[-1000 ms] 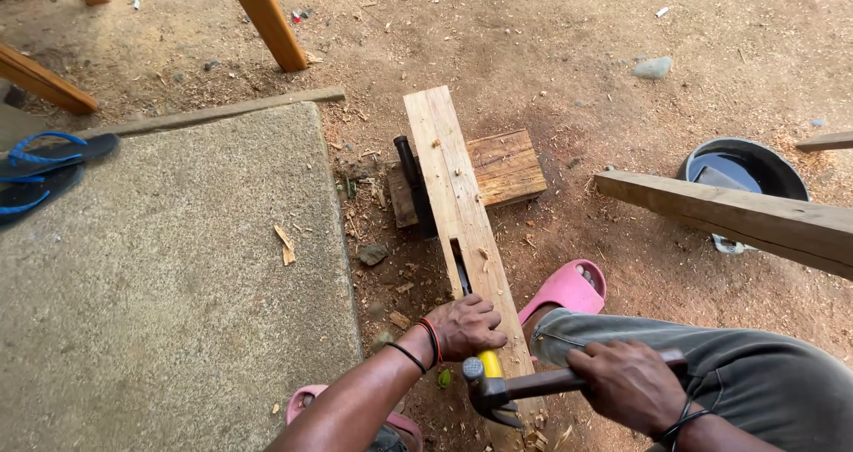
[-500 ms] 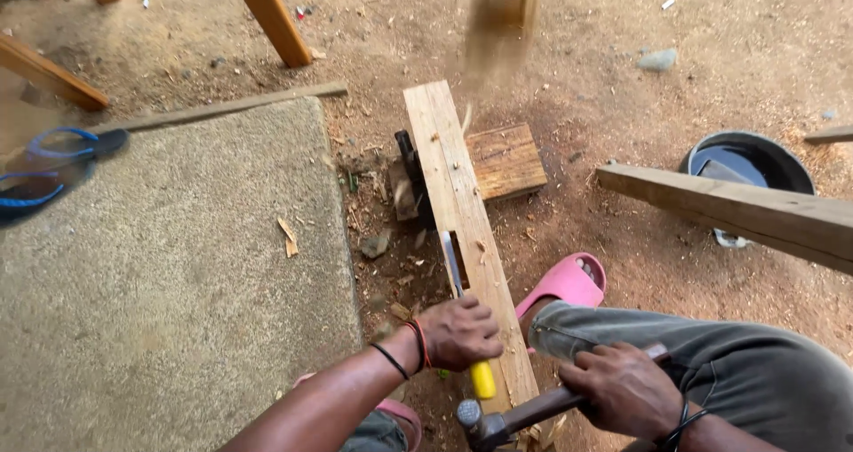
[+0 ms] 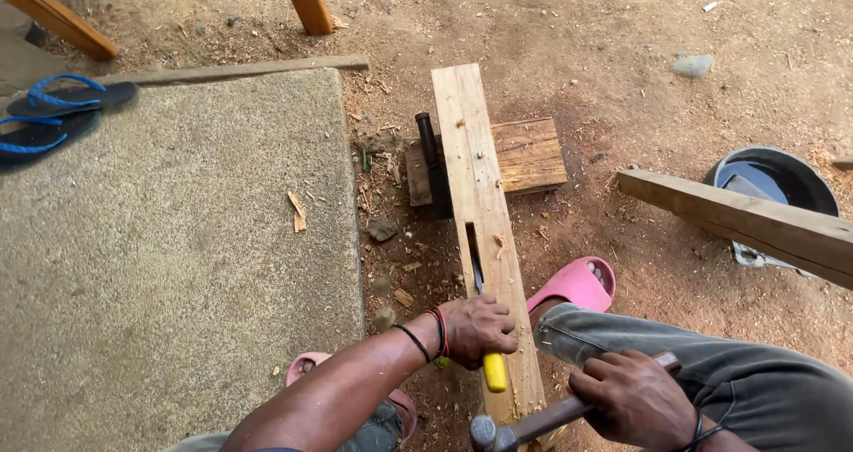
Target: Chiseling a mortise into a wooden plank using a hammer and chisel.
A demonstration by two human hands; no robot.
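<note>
We are mid-mortise: our left hand (image 3: pixel 475 328) grips the yellow-handled chisel (image 3: pixel 494 372) in the slot of the long pale wooden plank (image 3: pixel 475 168) on the ground; our right hand (image 3: pixel 631 399) clasps the wooden-handled hammer (image 3: pixel 524 427), lowered. Next we judge a square strike on the handle.

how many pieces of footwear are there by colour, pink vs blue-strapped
pink slippers: 2, one beside the plank, one partly hidden under the left forearm
blue-strapped flip-flops: 2, and, on the concrete slab
total: 4
</note>
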